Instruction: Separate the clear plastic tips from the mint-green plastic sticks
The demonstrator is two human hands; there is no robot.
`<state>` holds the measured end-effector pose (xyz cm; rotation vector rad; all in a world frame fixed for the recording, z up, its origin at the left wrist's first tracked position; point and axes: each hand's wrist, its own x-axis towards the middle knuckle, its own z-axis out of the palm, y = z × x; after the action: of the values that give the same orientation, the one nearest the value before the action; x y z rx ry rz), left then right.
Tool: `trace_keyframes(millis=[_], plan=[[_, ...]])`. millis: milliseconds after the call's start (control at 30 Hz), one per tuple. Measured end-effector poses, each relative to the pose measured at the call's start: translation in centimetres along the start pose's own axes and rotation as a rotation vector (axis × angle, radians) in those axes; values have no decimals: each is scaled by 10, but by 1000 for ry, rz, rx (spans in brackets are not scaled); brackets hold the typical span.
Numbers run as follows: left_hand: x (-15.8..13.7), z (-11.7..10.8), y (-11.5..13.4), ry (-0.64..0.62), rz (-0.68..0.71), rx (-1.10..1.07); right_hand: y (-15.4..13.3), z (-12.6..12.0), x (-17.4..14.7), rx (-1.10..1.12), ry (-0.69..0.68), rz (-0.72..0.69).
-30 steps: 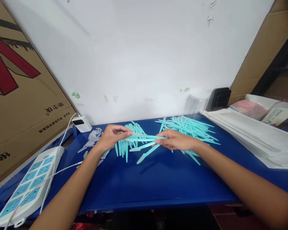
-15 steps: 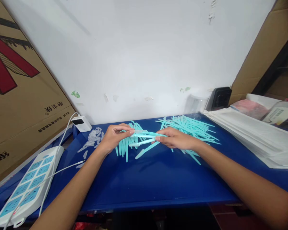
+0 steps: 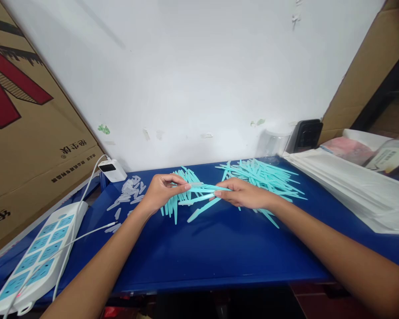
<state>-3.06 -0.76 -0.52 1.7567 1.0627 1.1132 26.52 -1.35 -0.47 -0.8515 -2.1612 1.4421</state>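
Several turquoise eyebrow razors fan out leftward from my right hand, which is closed round their handles. My left hand pinches the blade end of one of these razors between thumb and index finger, where a clear cap shows. Behind that hand, more razors lie side by side in a heap. A larger, tangled pile of turquoise razors spreads behind my right hand. To the left, loose translucent blade caps are scattered on the blue table.
A white power strip with cables lies at the left, near a small white device. White sheets are stacked at the right. A clear cup and a black object stand by the wall.
My left hand has shifted slightly to the right along the pinched razor, towards my right hand. My right hand keeps its hold almost unmoved.
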Motion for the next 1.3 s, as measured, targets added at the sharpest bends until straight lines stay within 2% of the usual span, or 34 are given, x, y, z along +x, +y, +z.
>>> trace_keyframes(millis=[300,700,900,1000,1100,1167,1233,1300], plan=[[-4,7,12,-10,161,145,-1,0,0,-92,29,1],[-4,14,9,47,217,222,-3,3,0,-98,50,-10],[-7,22,10,184,297,427,-1,0,4,-110,119,-8],[-8,23,15,269,375,517,6,-4,5,-61,223,-21],[-13,29,31,374,494,603,13,-7,8,-35,336,-42],[-22,41,51,388,557,588,16,-8,9,-39,368,-37],[-40,56,77,298,558,507,17,-9,10,-42,390,-25],[-67,68,105,129,434,392,17,-10,11,-38,410,-12]])
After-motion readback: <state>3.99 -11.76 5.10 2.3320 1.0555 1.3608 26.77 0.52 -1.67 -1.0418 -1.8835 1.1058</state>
